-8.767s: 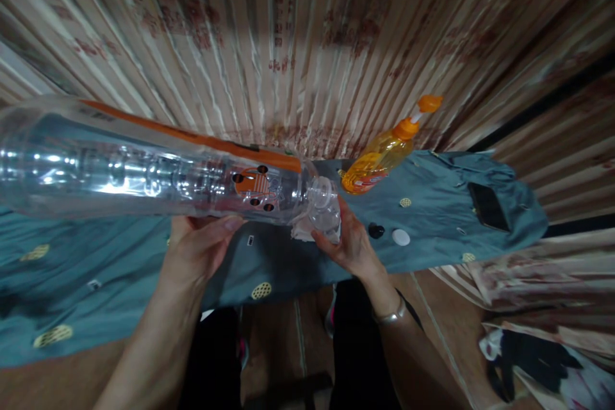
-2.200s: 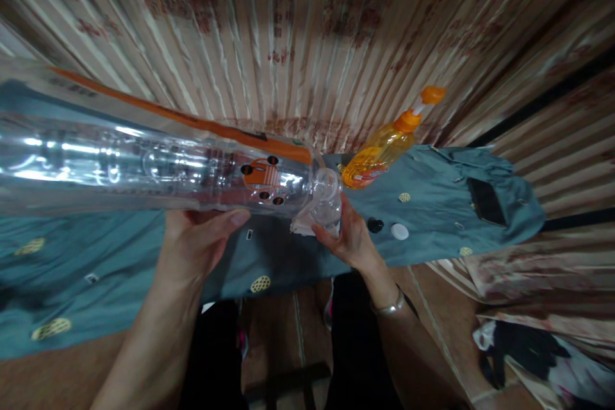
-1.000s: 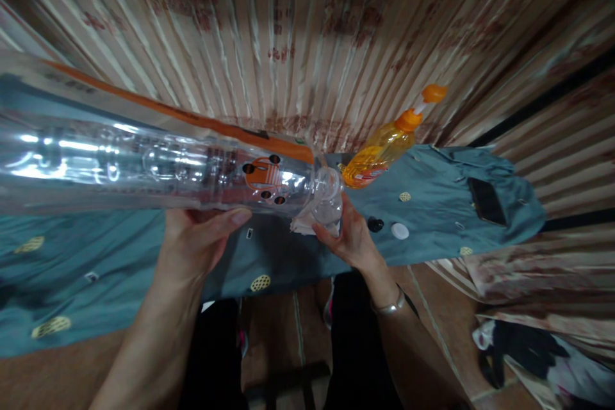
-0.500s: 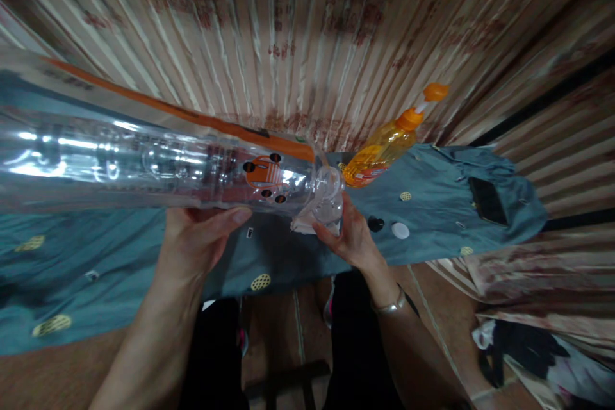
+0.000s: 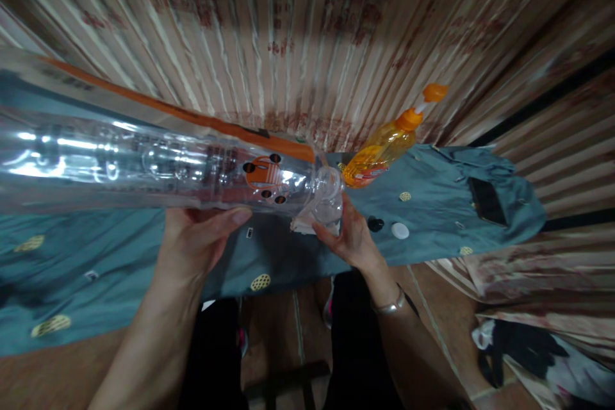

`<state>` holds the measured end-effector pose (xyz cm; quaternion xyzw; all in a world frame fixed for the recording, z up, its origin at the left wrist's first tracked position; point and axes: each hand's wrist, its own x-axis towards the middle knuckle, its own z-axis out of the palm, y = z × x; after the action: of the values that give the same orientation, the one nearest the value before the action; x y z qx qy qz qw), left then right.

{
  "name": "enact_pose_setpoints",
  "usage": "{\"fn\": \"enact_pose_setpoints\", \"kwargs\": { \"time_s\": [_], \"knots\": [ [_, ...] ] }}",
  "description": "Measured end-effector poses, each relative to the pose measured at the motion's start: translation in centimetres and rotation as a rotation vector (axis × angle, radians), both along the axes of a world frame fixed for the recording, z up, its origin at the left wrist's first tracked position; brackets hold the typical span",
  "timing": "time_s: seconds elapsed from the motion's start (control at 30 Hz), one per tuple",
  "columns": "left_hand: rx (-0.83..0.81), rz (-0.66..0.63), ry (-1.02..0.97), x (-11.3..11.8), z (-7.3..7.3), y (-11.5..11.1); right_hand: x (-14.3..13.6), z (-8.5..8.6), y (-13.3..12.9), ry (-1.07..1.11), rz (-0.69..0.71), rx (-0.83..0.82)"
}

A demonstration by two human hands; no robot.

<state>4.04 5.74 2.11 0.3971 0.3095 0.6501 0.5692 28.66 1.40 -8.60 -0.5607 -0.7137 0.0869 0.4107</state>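
Thumb of the left hand lies along the underside of a large clear bottle; the hand is part-curled as a cradle, its other fingers mostly hidden from me. The right hand is curled around a clear piece under the bottle's neck; over my remote feed I cannot tell whether this is a separate small vessel. A white crumpled piece, perhaps tissue, shows just beside it. The bottle lies nearly horizontal across the left half of the view, neck to the right, far end cut off by the frame.

Handling: I judge the bottle light for its bulk, since I see no liquid inside, with thin walls likely to dent rather than break; the smooth plastic may slip or roll, more so if damp. I would steady it at the stiffer neck and bear the body broadly from below, without squeezing.

Farther out, an orange-topped pump bottle stands just beyond the right hand. A black cap and a white disc lie on the blue-green cloth, with a dark phone well apart and a pleated curtain behind.
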Motion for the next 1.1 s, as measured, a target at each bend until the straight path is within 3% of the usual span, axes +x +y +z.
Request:
{"fn": "enact_pose_setpoints", "kwargs": {
  "time_s": [1.1],
  "knots": [
    [-0.029, 0.018, 0.006, 0.06, 0.08, 0.03, 0.03, 0.02, 0.00, -0.011, -0.005, -0.007]
  ]
}}
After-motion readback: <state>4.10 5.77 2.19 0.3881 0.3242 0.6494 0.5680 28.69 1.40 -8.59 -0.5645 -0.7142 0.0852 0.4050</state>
